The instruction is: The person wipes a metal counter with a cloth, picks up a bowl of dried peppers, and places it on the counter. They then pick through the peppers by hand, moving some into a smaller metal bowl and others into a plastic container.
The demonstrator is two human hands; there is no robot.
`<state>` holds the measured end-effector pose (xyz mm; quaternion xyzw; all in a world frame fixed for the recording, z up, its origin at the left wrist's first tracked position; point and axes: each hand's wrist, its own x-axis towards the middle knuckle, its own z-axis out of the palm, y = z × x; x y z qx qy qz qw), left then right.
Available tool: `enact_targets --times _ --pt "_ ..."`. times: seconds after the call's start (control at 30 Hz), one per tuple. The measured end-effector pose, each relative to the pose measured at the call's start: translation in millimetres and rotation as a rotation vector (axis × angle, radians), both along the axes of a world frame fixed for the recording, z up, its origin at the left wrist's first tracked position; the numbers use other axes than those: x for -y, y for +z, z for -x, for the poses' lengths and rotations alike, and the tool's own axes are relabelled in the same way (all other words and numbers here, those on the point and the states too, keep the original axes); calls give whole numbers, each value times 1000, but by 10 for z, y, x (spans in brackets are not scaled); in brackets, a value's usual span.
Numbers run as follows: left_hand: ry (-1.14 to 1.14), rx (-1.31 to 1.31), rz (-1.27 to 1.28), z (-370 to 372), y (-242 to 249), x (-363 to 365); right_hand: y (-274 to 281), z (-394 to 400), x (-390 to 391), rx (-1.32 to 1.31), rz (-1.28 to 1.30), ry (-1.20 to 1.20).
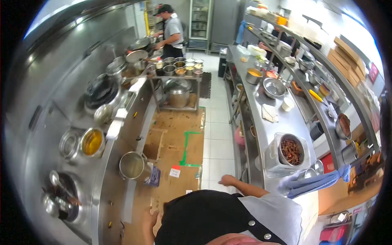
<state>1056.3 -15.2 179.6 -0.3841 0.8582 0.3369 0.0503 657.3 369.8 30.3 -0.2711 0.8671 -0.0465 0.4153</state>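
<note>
My left hand (150, 218) hangs low beside the black apron (196, 216), over the cardboard on the floor (171, 147); how its fingers are held is too blurred to tell. My right hand (228, 180) is in front of the apron, over the white floor tiles, its fingers curled; whether anything is in them cannot be made out. Nearest to my left hand are a steel pot (132, 165) and a purple box (153, 176). To the right of my right hand, a metal bowl of dark reddish strips (291, 150) sits in a clear plastic container (272, 157) on the steel counter.
A co-worker (171, 32) stands at the far stove. Pots and a pan of yellow liquid (93, 142) line the left range. A rack of small containers (179, 67) stands ahead. Blue cloth (316, 183) hangs at the right counter's near end; shelves (326, 122) run above it.
</note>
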Motion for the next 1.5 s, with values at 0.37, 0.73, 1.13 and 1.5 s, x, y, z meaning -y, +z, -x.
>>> enact_targets --times 0.37,0.73,1.13,1.5 --pt "-353 -698 -354 3253 1829 -775 170 810 -1063 188 403 -272" --pt "-1461 -1784 -519 4903 4882 -874 5747 1063 -914 -1366 1083 -479" --pt "-2010 -2241 -475 6057 4722 -792 5923 319 0 -1308 131 -9" --pt "-2064 -2341 -481 6297 4618 -976 5986 198 45 -1265 27 -15"
